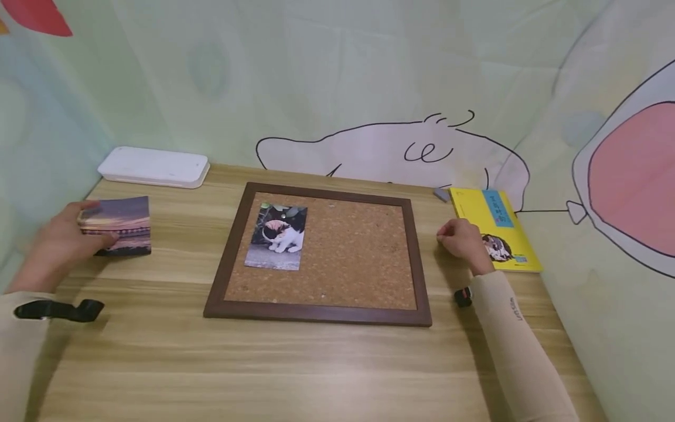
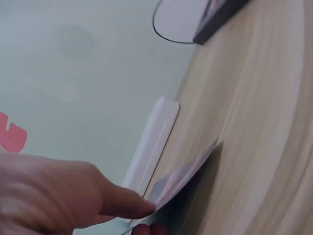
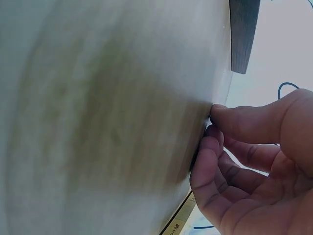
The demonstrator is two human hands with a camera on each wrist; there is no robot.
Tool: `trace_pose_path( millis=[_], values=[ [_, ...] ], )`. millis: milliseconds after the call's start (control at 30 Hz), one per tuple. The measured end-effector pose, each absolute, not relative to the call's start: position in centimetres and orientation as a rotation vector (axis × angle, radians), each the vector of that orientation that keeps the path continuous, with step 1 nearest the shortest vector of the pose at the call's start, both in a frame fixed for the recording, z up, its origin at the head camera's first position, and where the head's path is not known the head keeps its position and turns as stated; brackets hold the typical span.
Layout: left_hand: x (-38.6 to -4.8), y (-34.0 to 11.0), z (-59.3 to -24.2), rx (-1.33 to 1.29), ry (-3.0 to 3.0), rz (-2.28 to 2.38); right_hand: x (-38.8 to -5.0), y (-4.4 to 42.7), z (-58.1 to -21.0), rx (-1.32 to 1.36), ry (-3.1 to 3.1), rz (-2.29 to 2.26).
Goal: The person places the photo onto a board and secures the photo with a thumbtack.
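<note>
The table (image 1: 316,375) carries everything, and the framed corkboard (image 1: 358,252) lies flat between the two hands, probably so that either can reach it without it slipping. The yellow book (image 1: 480,220) and white case (image 1: 155,167) sit toward the back on opposite sides, which leaves the board unobstructed. The left hand (image 1: 58,246) clamps the landscape photo (image 1: 129,225) left of the board, thumb on the picture side and fingers behind; gripping only one edge keeps most of it uncovered. It tilts up off the table. The right hand (image 1: 463,241), well apart near the book, has curled fingers gathered low over the table; no object shows between them, though something tiny could be hidden. The cat photo (image 1: 276,243) lies on the cork's left half, seemingly held by the small pin (image 1: 283,215) near its top edge.
</note>
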State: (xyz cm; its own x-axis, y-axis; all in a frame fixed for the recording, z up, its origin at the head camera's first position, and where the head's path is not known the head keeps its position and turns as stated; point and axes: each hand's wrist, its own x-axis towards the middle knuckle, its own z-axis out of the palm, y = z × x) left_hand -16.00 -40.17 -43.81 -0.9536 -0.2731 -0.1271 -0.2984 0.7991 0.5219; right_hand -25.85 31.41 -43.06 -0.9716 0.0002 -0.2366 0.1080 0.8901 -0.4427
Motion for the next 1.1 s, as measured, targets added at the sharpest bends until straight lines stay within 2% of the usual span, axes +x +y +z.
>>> trace_pose_path(
  millis=[267,500,1100],
  values=[
    [-16.4,-37.7,-41.8,-0.467,2.909,1.171,-25.8,31.7,-42.6,0.137,2.765,-0.731],
    [-17.3,-33.5,-39.8,-0.319,2.708,1.553,-25.6,32.5,-42.1,0.188,2.675,-0.811],
    [-19.5,-21.1,-37.5,-0.055,2.529,1.648,-25.9,32.9,-41.5,0.232,2.662,-0.897]
  ],
)
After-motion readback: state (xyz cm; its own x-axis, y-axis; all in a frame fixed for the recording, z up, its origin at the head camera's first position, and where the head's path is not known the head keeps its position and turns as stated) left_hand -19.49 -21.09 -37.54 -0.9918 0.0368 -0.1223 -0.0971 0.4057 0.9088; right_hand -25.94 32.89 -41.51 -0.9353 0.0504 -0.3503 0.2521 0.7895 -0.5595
